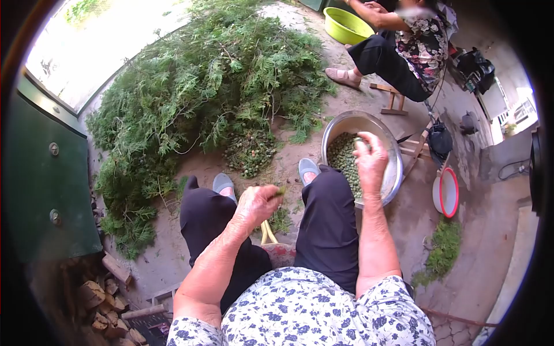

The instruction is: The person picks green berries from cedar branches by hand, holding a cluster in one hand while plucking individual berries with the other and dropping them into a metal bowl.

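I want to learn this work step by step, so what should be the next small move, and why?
Probably open the right hand over the metal basin: it hovers above small green cones there, though whether it holds one is unclear. The left hand, pinching a green sprig, is away from the basin.

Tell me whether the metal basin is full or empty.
Partly full: green pods lie in the basin, with bare metal wall showing above them. The right hand hides some of the inside.

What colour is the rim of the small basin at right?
Red; the head view shows it.
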